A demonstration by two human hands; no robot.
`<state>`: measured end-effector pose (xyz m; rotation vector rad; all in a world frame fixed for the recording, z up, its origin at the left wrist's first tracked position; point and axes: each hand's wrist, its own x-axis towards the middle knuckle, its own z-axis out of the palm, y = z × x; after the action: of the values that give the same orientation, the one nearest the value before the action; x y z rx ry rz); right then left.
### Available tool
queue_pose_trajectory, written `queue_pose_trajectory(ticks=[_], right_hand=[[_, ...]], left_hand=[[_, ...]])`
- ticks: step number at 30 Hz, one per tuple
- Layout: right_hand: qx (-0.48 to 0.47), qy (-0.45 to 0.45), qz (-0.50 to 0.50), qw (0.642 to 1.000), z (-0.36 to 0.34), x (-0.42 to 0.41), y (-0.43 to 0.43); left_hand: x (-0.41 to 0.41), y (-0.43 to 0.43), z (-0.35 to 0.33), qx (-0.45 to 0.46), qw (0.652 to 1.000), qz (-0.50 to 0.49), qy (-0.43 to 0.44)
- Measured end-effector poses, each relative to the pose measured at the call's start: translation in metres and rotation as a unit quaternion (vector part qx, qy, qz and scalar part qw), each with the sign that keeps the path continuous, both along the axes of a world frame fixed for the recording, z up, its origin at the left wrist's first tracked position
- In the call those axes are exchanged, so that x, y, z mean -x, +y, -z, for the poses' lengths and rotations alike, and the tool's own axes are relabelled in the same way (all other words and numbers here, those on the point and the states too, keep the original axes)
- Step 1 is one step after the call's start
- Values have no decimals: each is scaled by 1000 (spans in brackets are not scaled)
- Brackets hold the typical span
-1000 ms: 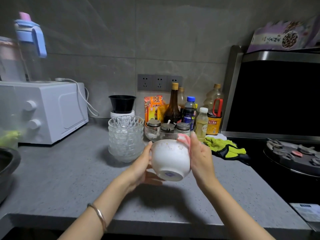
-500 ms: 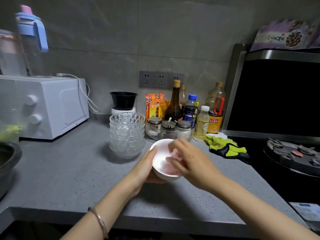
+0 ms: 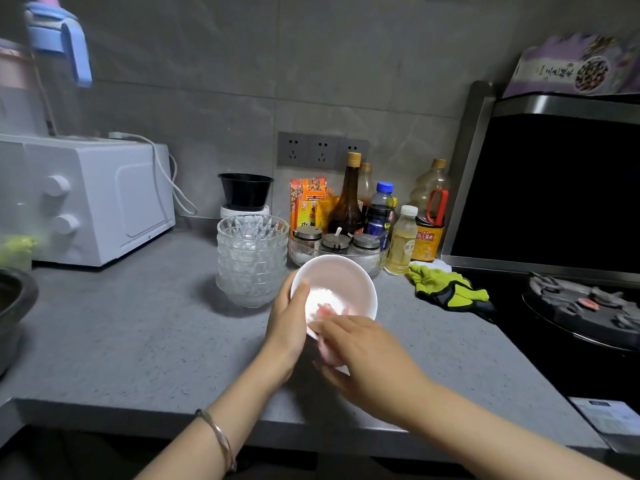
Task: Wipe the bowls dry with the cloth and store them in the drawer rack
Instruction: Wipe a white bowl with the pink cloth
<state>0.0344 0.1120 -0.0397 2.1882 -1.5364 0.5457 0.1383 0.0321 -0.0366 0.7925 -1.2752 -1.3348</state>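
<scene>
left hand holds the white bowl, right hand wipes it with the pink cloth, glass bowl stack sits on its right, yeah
No. The head view shows the glass bowl stack left of the white bowl, not right; the rest holds.

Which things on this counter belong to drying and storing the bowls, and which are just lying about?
Job in hand: white bowl, gripped by the left hand; pink cloth, held by the right hand; stack of glass bowls.

Lying about: white oven; black bowl; sauce bottles; spice jars; green glove; stove.
</scene>
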Motion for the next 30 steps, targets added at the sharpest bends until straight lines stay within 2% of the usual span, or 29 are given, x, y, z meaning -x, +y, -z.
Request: queue_pose_trajectory(ticks=[4,7,10,11,14,16,17,18,20,21,24,27,30], right_hand=[[13,192,-34,981,-12,36,-10],[-15,252,-17,967,-22,46,-11],[-46,237,39,970,-21,27,-14],[-54,203,54,976,-20,17,-14],[-34,-3,77,996,-17,-4,-14],[-63,-62,35,995,-11,-5,-11],[-53,-35,-4,998,-7,2,-9],[-22,31,-34,999,-7,12,-8],[22,195,-72,978,-10,38,-10],[24,249,-88,964,-14,47,-11],[47,320,-91,942,-22,57,-15],[22,272,-58,960,-14,45,-16],[19,132,-15,991,-5,29,-11]], left_hand=[[-19,-11,-8,31,993,81,-76],[-27,-13,-15,17,984,135,-117],[-23,-8,-19,5,986,141,-87],[-20,-6,-18,3,988,139,-63],[-9,2,-14,43,992,112,-35],[-7,1,-11,63,994,88,-32],[-9,-2,-9,59,994,82,-43],[-13,-5,-8,48,993,90,-61],[-22,-12,-8,24,983,139,-116],[-26,-13,-9,9,976,169,-137],[-30,-11,-12,-26,964,218,-152],[-31,-12,-14,-6,962,234,-140],[-30,-14,-11,32,963,248,-102]])
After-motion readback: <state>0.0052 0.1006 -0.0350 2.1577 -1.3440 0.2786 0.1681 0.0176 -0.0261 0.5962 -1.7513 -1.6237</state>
